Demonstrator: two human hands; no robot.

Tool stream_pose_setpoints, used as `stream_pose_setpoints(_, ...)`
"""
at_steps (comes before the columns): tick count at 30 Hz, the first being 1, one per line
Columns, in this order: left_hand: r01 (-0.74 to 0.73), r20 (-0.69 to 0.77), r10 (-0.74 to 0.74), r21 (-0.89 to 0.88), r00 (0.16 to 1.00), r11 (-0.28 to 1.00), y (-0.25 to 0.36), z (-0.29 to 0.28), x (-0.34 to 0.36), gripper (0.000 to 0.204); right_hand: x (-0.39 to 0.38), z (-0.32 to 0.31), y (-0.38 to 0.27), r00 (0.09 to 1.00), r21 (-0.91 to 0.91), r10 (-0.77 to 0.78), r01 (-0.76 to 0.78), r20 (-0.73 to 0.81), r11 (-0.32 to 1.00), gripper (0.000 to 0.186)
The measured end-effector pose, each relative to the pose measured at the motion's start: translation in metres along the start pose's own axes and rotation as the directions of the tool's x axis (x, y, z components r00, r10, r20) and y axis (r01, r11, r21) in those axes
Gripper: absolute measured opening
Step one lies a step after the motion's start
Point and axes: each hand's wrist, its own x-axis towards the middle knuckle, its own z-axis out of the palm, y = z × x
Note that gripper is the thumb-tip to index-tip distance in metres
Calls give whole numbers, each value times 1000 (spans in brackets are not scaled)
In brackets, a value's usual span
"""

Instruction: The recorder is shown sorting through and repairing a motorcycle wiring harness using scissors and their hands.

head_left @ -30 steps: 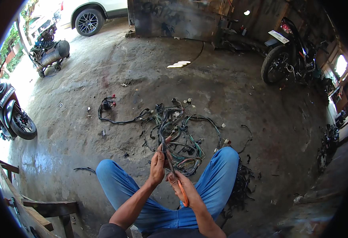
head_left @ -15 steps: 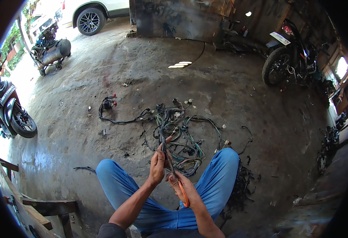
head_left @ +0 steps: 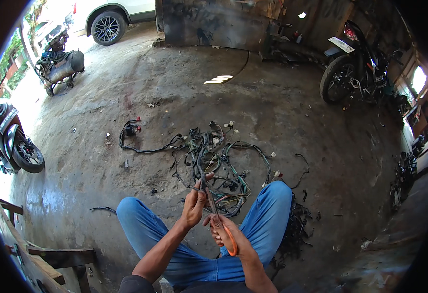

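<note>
A tangled wiring harness (head_left: 202,155) of black-wrapped bundles, coloured wires and pale connectors lies on the floor before my knees. My left hand (head_left: 193,207) is closed around a black bundle of it, holding that part raised toward me. In my right hand (head_left: 227,233) is a pair of orange-handled scissors (head_left: 233,244), gripped by the handles. Their metal blades point away from me and reach the bundle just beside my left fingers. Whether the blades are spread or touching each other cannot be made out.
Dark scraps (head_left: 298,229) lie beside my right knee, and a short black strip (head_left: 103,209) lies left of my left knee. A wooden bench (head_left: 60,255) is at the near left. Motorcycles (head_left: 338,80) stand at both sides, with an air compressor (head_left: 63,68) and a white car (head_left: 138,10) farther off.
The scissors have swung slightly, their blades now showing more plainly beside the bundle. My left fingers have shifted a little down it. Both hands keep their hold.
</note>
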Motion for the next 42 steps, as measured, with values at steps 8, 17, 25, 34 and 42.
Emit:
stream_pose_setpoints(8,-64,51,53,256,997,965,-3,17,-6,55,12,6,4,979,157,-36,68,-198,985,54)
stream_pose_setpoints(17,62,27,-58,-213,998,975,1,4,1,62,3,-82,-50,729,-170,-435,411,-529,896,42)
stream_pose_setpoints(25,51,-64,-71,-275,995,960,8,-3,2,59,-55,-262,44,2,-724,-770,-341,-638,600,40)
stream_pose_setpoints(34,-10,-179,-27,-200,984,980,0,6,9,47,-90,-280,277,310,-263,-23,-762,-950,591,56)
stream_pose_setpoints(42,70,-173,-77,-43,982,997,17,21,14,58,-49,-168,-20,-45,-799,-802,137,-596,586,27)
